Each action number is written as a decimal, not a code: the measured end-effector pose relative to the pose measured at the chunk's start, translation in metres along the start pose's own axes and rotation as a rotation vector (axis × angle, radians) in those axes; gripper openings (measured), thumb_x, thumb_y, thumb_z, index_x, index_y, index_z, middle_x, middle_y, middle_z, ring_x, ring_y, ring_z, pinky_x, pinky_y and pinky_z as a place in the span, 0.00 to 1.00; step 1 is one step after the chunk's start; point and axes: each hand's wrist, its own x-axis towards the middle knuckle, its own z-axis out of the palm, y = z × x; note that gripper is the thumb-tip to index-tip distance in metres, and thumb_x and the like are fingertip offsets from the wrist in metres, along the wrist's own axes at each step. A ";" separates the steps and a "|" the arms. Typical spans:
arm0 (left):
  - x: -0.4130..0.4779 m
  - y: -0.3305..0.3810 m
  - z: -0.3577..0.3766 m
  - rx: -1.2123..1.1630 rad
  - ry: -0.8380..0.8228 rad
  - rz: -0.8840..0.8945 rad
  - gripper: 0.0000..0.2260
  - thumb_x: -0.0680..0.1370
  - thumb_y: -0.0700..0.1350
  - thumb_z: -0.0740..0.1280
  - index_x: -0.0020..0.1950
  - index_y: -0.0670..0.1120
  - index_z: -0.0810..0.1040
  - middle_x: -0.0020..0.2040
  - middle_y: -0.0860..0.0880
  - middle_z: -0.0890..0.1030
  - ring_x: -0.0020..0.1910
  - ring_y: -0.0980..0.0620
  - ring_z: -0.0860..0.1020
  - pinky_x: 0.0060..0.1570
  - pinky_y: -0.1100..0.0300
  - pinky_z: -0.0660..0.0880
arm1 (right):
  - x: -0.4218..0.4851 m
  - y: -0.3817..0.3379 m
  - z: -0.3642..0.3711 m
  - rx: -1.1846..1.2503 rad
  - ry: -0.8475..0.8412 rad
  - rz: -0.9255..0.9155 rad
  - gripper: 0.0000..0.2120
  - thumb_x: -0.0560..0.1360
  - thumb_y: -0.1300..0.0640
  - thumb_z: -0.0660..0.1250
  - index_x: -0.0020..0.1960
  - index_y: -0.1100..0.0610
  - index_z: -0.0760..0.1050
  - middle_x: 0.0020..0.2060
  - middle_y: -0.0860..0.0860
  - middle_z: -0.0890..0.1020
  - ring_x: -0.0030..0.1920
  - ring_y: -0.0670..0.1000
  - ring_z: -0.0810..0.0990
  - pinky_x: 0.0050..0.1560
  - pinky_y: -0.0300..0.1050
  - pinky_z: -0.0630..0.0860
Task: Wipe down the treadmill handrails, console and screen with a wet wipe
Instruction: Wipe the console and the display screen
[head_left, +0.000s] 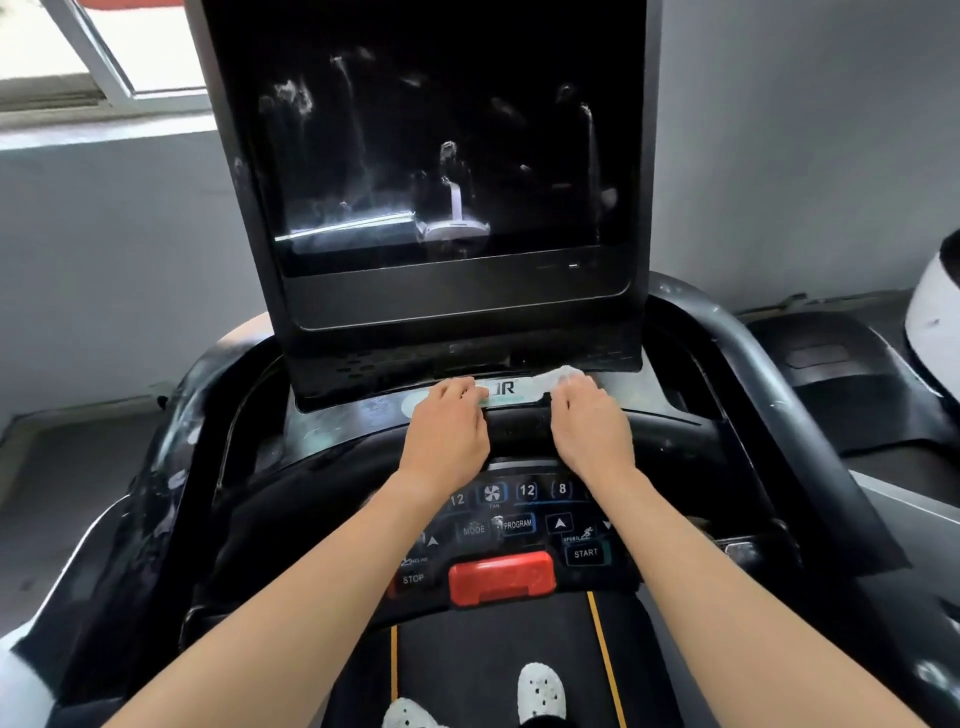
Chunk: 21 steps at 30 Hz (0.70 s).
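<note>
The wet wipe (563, 374) lies bunched under the right hand (592, 426), whose fingers (577, 388), close together, press it onto the console's (337, 415) back edge just below the screen (441, 156), and the uncleaned label strip (503, 388) runs leftward to the flat left hand (449, 426).

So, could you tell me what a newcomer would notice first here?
The tall dark screen, streaked with smears, fills the upper middle. Below it, the left hand rests on the console and the right hand presses a wet wipe there. A red tab stands out lower down.
</note>
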 end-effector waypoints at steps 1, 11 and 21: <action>0.001 0.001 0.000 0.010 0.010 -0.004 0.15 0.83 0.42 0.60 0.67 0.43 0.79 0.68 0.47 0.78 0.69 0.46 0.72 0.67 0.53 0.71 | 0.000 -0.007 0.003 0.040 -0.030 -0.068 0.13 0.86 0.53 0.51 0.53 0.55 0.73 0.51 0.52 0.79 0.49 0.56 0.79 0.46 0.51 0.73; 0.000 0.006 0.001 0.012 0.010 -0.030 0.13 0.81 0.40 0.61 0.61 0.44 0.81 0.63 0.48 0.79 0.61 0.44 0.74 0.59 0.50 0.75 | 0.007 0.027 -0.012 -0.031 -0.026 -0.080 0.15 0.85 0.50 0.55 0.52 0.56 0.77 0.56 0.50 0.80 0.50 0.55 0.74 0.54 0.52 0.70; 0.003 0.021 0.004 0.080 0.026 -0.071 0.09 0.79 0.42 0.62 0.55 0.42 0.79 0.57 0.45 0.80 0.57 0.42 0.75 0.51 0.47 0.76 | 0.016 -0.022 0.014 0.021 -0.134 -0.282 0.16 0.85 0.49 0.56 0.65 0.55 0.76 0.66 0.51 0.77 0.67 0.52 0.72 0.72 0.54 0.66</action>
